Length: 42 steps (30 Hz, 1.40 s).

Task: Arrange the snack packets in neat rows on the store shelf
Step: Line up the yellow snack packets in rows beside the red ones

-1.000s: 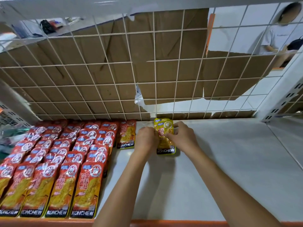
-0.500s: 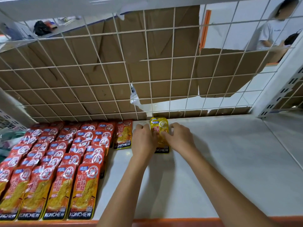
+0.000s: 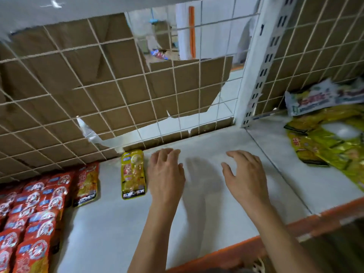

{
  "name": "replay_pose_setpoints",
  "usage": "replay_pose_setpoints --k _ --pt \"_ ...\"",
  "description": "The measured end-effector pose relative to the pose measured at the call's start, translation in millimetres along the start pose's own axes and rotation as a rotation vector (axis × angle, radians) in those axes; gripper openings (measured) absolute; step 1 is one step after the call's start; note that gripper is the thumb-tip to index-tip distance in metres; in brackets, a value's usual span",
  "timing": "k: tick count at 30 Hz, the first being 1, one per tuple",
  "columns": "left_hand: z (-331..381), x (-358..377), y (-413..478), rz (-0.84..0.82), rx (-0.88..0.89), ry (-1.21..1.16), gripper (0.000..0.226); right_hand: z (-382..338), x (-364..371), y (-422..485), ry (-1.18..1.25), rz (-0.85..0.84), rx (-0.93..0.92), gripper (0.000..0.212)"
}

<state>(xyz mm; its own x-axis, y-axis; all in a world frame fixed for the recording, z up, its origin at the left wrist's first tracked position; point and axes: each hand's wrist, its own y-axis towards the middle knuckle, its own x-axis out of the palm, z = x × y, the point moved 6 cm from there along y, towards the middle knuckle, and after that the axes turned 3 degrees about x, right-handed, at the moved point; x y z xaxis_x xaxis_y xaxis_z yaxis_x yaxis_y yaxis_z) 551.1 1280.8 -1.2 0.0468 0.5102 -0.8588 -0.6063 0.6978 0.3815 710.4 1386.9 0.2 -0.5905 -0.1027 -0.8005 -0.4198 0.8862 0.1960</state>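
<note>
Now, both hands are empty over the white shelf (image 3: 197,229). Left hand (image 3: 166,174): palm down, fingers loosely spread and slightly bent, gripping nothing. Its little-finger edge sits just beside the yellow packet (image 3: 133,174); contact or a thin gap, cannot tell. Right hand (image 3: 246,180): also palm down, fingers apart and relaxed, holding nothing. It is well to the right of the left hand, with bare shelf and their shadows between.

Yellow packet: lies flat, face up, top end close to the wire grid (image 3: 110,81) at the back, black lettered band toward the front. To its left, across a strip of bare shelf, a single red packet (image 3: 86,186) lies the same way, also near the back. Left again are the red packet rows (image 3: 37,209): several columns overlapped like shingles, running back to front into the lower left corner.

Behind the grid: torn cardboard (image 3: 59,71) with ragged holes. White slotted upright (image 3: 262,71) at the right end of this bay. Next bay beyond it: a loose, jumbled heap of yellow bags (image 3: 332,146), with a white printed bag (image 3: 323,97) at the back of it against the grid. Orange lip (image 3: 242,250) runs along the shelf front. View somewhat blurred, small print unreadable
</note>
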Motion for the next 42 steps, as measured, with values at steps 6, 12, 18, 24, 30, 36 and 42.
replay_pose_setpoints --k 6,12,18,24,30,36,42 --pt "100.8 47.4 4.3 -0.224 0.049 -0.168 0.042 92.2 -55.3 13.9 -0.04 0.113 0.156 0.032" --pt "202.3 100.0 8.8 -0.484 0.153 -0.255 0.048 181.2 -105.2 24.7 -0.183 0.141 0.367 0.052" --pt "284.1 145.0 21.7 -0.548 0.128 -0.076 0.071 255.9 -126.4 33.0 -0.257 -0.002 0.564 0.077" --pt "316.8 170.0 28.4 -0.559 0.05 0.032 0.116 264.9 -126.2 39.5 -0.338 -0.177 0.558 0.08" --pt "312.1 175.0 32.7 -0.602 -0.091 -0.201 0.096 258.1 -132.2 42.0 -0.375 -0.189 0.523 0.075" --pt "304.6 166.3 27.7 -0.515 -0.158 -0.476 0.071 243.1 -130.4 42.2 -0.415 -0.168 0.472 0.058" --pt "264.7 139.9 26.2 -0.402 -0.175 -0.55 0.059 213.4 -130.2 40.8 -0.185 -0.079 0.372 0.045"
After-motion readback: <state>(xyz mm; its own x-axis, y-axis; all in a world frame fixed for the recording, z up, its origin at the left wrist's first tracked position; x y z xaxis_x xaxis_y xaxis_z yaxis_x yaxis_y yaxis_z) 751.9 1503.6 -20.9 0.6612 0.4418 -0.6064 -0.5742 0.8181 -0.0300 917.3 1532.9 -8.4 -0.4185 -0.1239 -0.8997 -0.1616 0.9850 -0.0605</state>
